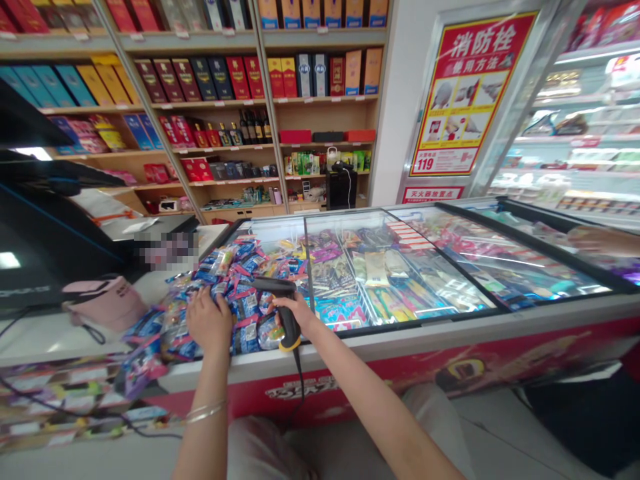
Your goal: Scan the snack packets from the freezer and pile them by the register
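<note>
My left hand [209, 321] lies palm down on a heap of blue and pink snack packets [250, 303], its fingers apart and touching the ones beneath. Wrapped around the grip of a black and yellow barcode scanner [289, 323] is my right hand [299, 313]. The scanner's head points left over the packets, and its cable hangs down in front of the freezer. The packets are piled on the left end of the glass freezer top [400, 313], and some spill toward the counter's edge.
A pink bag [107, 303] stands on the counter at left, beside a dark checkout machine [55, 247]. Another person's arm [605, 241] reaches over the freezer's right end. Behind are shelves [200, 103] of boxes and bottles.
</note>
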Motion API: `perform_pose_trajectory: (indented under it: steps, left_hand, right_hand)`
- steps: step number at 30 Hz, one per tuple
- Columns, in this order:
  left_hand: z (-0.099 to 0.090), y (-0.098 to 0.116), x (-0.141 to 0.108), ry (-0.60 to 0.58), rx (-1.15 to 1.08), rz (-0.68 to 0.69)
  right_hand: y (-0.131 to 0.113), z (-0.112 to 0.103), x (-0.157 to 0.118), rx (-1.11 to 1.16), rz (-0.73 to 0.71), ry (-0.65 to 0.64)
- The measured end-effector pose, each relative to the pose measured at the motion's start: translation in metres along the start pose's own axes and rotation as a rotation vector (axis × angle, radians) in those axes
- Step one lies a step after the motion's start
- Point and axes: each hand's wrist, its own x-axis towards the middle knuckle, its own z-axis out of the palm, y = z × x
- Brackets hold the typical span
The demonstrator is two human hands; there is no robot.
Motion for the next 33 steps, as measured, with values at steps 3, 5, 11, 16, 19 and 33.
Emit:
perform_pose_trajectory:
  steps: [3,5,11,16,19,33]
  left_hand:
    - [0.0,0.0,0.0,-0.009,0.0,0.004]
    - [0.0,-0.001,0.0,-0.014,0.001,0.008]
    - [-0.004,0.002,0.001,-0.013,-0.031,-0.016]
    - [-0.007,0.004,0.002,0.016,-0.078,-0.034]
    - [-0.007,0.005,0.001,0.036,-0.09,-0.033]
    - [-0.021,-0.018,0.129,0.01,0.263,0.009]
  right_hand:
    - [0.001,0.0,0.0,-0.003,0.003,0.002]
    - [0.002,-0.001,0.002,-0.007,-0.002,-0.006]
    - [0.001,-0.003,0.006,0.015,0.0,-0.03]
    - [-0.003,-0.006,0.001,0.017,-0.01,-0.041]
    - [-0.008,-0.013,-0.002,-0.012,-0.019,-0.042]
    - [-0.05,-0.099,0.025,-0.586,-0.013,0.445]
